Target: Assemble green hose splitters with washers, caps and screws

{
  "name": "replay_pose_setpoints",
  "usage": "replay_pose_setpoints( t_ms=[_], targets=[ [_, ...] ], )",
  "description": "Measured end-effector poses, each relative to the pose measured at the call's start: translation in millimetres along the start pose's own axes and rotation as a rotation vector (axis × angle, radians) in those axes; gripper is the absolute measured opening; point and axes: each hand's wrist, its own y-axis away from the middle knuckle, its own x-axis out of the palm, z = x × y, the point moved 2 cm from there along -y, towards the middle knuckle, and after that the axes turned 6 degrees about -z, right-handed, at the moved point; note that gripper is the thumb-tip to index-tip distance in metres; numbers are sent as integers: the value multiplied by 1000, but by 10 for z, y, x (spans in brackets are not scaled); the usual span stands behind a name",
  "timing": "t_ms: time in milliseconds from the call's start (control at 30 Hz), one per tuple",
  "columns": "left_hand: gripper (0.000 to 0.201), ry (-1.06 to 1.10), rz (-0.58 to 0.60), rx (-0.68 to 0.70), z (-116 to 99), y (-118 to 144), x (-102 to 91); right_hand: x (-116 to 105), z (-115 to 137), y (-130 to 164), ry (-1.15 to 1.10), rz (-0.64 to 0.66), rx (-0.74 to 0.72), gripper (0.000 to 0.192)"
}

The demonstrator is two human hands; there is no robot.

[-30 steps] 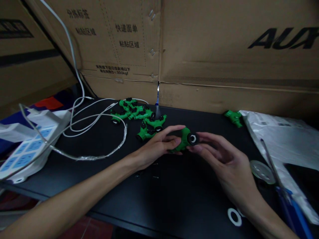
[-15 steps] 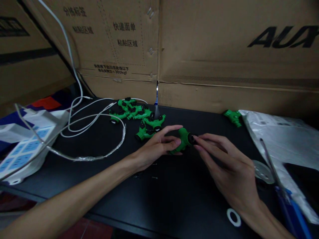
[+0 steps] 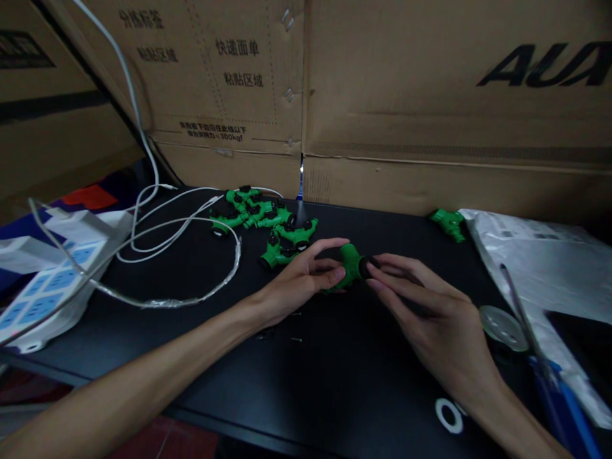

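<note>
Two bare hands meet over a black table (image 3: 306, 382); the left hand (image 3: 299, 280) is closed around a green plastic fitting (image 3: 351, 266), thumb below and fingers curled over its top, holding it just above the table surface near the middle of the view; the right hand (image 3: 430, 312) pinches the black ring (image 3: 367, 264) at the fitting's right end between thumb and fingertips. A second ago that ring faced the camera, its pale centre plainly showing; now it is turned away and half hidden behind the right fingertips, which have closed in tighter; the fitting itself has barely shifted, so the work seems to be a twisting or seating of the ring onto the end. Behind the left hand lies a pile of green fittings (image 3: 268, 220); one more green fitting (image 3: 449, 223) sits alone to the right, beside a plastic bag (image 3: 535, 255); white cables (image 3: 182, 229) loop at the left; a white ring (image 3: 448, 415) lies near the right wrist.
</note>
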Motion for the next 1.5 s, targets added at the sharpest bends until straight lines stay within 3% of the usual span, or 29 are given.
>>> replay_pose_setpoints(
  t_ms=[200,333,433,567,700,933,1133,1300,1400,1500],
  targets=[
    [55,59,11,25,-66,18,13,-37,96,10,28,-95,-29,25],
    [59,-93,-46,61,-69,-10,-25,-55,42,-35,-58,-119,134,26],
    [76,-205,-45,144,-31,-45,-46,-18,-58,-63,-153,-26,239,43],
    [101,-191,-14,187,25,-75,-46,8,-110,-82,-229,24,341,36],
    [67,-292,26,242,18,-94,-51,1,-75,-89,-274,7,361,35],
    [24,-447,0,463,-91,-78,-90,40,-211,-35,-166,73,238,25],
    [26,-537,-93,619,-191,-52,-163,47,-257,-55,121,152,-72,9],
    [22,-660,-196,638,-216,-15,-149,26,-267,-77,153,212,-22,17],
    [18,-851,-113,745,-209,66,-35,26,-298,-41,143,227,24,15],
    [32,-1083,73,831,-149,130,67,38,-291,-35,90,222,-20,12]
  ],
)
